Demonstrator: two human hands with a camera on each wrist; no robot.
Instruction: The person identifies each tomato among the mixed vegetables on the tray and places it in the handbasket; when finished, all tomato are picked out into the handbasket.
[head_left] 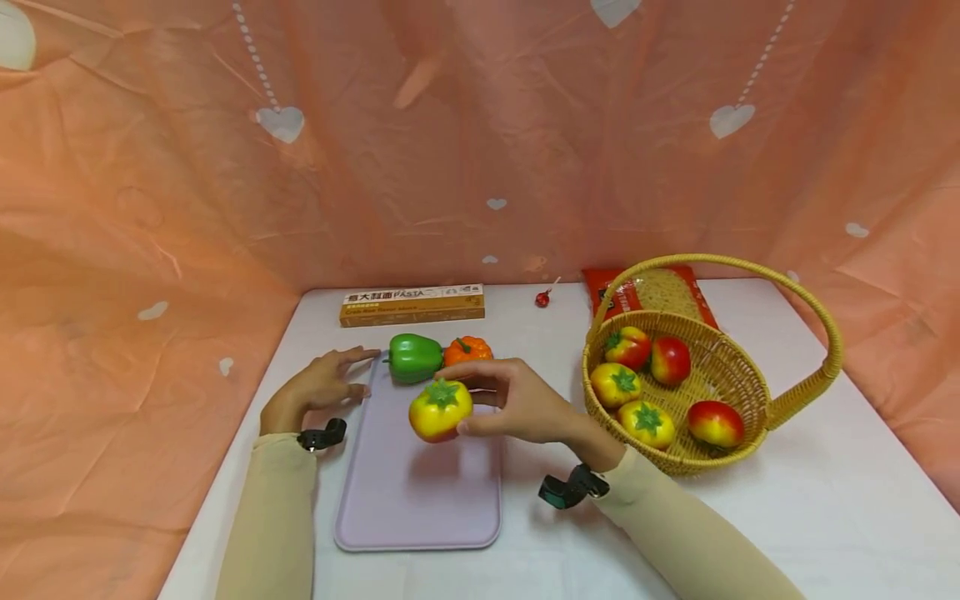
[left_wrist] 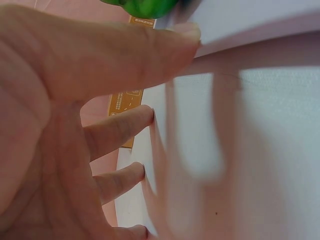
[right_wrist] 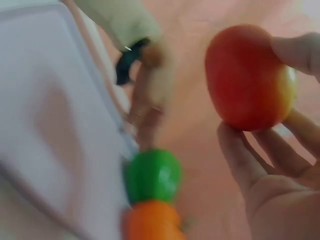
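Note:
My right hand (head_left: 517,404) holds a yellow-and-red fruit with a green star-shaped top (head_left: 441,410) above the light purple tray (head_left: 420,500). In the right wrist view the thumb and fingers pinch this fruit (right_wrist: 247,80) by its sides. My left hand (head_left: 322,385) lies at the tray's upper left edge. Its thumb (left_wrist: 165,52) touches the rim in the left wrist view, and its other fingers extend to the white table. A green bell pepper (head_left: 415,358) and an orange pumpkin-shaped vegetable (head_left: 468,350) sit side by side at the tray's far end.
A wicker basket (head_left: 731,367) with a tall handle stands at the right, holding several similar fruits. Behind it lies a red pasta bag (head_left: 667,292). A pasta box (head_left: 412,306) and a small red item (head_left: 543,298) lie near the back curtain.

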